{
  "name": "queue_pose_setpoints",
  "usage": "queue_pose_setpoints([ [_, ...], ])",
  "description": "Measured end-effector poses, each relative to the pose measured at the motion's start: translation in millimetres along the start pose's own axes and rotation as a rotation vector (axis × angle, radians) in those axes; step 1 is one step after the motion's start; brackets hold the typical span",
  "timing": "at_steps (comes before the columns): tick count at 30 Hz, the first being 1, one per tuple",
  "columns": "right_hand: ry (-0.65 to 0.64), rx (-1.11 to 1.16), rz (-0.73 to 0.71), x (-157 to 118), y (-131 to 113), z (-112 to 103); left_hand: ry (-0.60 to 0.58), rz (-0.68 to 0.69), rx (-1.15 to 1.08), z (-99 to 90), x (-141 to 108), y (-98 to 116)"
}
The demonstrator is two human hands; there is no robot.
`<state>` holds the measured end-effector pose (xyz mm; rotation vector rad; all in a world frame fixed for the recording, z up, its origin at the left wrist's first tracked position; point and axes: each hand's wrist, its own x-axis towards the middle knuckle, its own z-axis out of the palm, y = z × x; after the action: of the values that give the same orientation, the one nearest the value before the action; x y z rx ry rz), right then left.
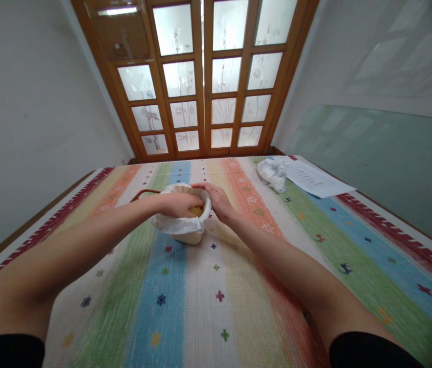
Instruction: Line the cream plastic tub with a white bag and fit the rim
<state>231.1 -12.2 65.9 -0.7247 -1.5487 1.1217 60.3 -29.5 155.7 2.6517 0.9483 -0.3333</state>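
A small pale basket (188, 237) stands on the table, with a white liner (180, 225) folded over its rim. A thin brown curved handle (145, 192) sticks out at its left. My left hand (180, 204) reaches down inside, its fingers bent and partly hidden. Under them shows a yellowish-brown thing (196, 210), too small and covered to name. From the right, my right hand (216, 201) cups the rim, its fingers laid along the far edge and the palm against the side.
A crumpled white plastic bag (272, 175) lies at the back right, beside a printed paper sheet (315, 178). The striped tablecloth (200, 306) covers the table. Glazed wooden doors (204, 102) stand behind it, and a pale green panel (384, 153) leans at the right wall.
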Motion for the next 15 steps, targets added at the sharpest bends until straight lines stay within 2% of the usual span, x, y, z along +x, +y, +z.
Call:
queue_pose_setpoints([
  [10, -0.005, 0.180, 0.040, 8, 3, -8, -0.134, -0.039, -0.052, 1.5, 10, -3],
  [15, -0.015, 0.195, 0.031, 10, -2, -11, -0.203, -0.030, -0.119, 7.3, 20, -9],
])
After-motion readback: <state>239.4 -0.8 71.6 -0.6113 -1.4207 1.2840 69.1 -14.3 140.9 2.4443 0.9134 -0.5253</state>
